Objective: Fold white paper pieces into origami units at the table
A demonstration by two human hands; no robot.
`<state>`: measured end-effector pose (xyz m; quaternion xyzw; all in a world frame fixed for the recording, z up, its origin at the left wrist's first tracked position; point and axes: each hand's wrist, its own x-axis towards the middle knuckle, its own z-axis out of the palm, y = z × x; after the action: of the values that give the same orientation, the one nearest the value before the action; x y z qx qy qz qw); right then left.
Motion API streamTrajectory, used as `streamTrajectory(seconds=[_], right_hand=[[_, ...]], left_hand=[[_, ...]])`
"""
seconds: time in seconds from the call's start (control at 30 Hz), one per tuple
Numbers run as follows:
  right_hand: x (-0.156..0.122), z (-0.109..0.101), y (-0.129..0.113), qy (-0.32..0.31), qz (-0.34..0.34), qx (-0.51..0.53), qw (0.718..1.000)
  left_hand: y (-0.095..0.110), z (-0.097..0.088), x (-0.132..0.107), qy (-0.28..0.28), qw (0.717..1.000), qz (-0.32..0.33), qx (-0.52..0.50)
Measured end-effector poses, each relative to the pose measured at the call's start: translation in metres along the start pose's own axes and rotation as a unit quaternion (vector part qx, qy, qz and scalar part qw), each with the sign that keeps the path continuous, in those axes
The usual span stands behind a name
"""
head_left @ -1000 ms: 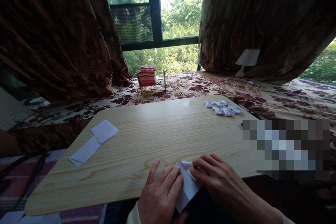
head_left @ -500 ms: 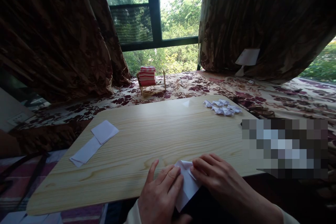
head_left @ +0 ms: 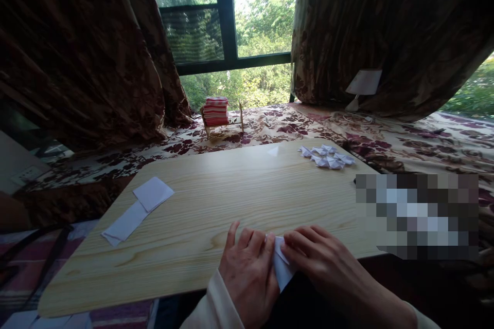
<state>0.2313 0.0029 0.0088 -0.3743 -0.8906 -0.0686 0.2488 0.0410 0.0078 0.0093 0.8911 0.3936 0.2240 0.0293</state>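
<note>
At the near edge of the wooden table lies a white sheet of paper, partly folded, with its lower part reaching over the edge. My left hand presses on its left side, covering much of it, with the thumb side along the fold. Bent fingers of my right hand grip the paper's upper right edge. Several small folded paper pieces sit together at the table's far right corner. Two flat white papers overlap on the left side of the table.
The light wooden table stands on patterned fabric. Beyond it are a small rack with folded red-striped cloths and a white lamp. More white paper lies at bottom left. A blurred patch hides the right side.
My left hand has slid up and to the right over the paper, covering more of it. The right hand has stayed nearly in place.
</note>
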Motion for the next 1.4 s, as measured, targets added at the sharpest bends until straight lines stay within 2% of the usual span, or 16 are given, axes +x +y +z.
streamTrajectory(seconds=[0.17,0.33,0.47,0.53,0.63,0.9,1.1,1.17,1.27,1.4], right_hand=[[-0.004,-0.004,0.013,-0.027,0.056,-0.008,0.998],[-0.004,-0.011,0.019,-0.054,0.075,-0.034,0.995],[-0.008,-0.02,0.016,-0.039,0.086,-0.059,0.994],[-0.01,-0.022,0.011,-0.026,0.068,-0.055,0.996],[-0.007,-0.017,0.005,-0.026,0.036,-0.037,0.998],[0.008,0.001,0.01,-0.017,0.062,-0.097,0.993],[-0.009,-0.021,0.02,-0.034,0.094,-0.133,0.986],[-0.01,-0.027,0.016,-0.025,0.077,-0.112,0.99],[-0.002,-0.024,0.003,0.004,-0.019,-0.059,0.998],[0.01,-0.009,-0.005,-0.02,-0.022,-0.007,1.0]], left_hand=[[-0.003,0.004,-0.002,0.011,1.0,0.008,0.003],[-0.003,0.005,-0.003,0.016,1.0,0.001,0.001],[-0.003,0.007,-0.004,0.027,1.0,0.008,-0.006],[-0.003,0.008,-0.004,0.029,1.0,0.007,-0.007],[-0.003,0.009,-0.004,0.024,1.0,0.002,-0.007],[-0.001,0.006,-0.001,0.029,1.0,-0.007,-0.007],[-0.003,0.01,-0.003,0.049,0.999,-0.007,-0.017],[-0.003,0.011,-0.004,0.05,0.999,-0.008,-0.018],[-0.003,0.011,-0.003,0.042,0.999,-0.008,-0.015],[-0.008,0.013,-0.006,0.053,0.999,0.01,-0.008]])
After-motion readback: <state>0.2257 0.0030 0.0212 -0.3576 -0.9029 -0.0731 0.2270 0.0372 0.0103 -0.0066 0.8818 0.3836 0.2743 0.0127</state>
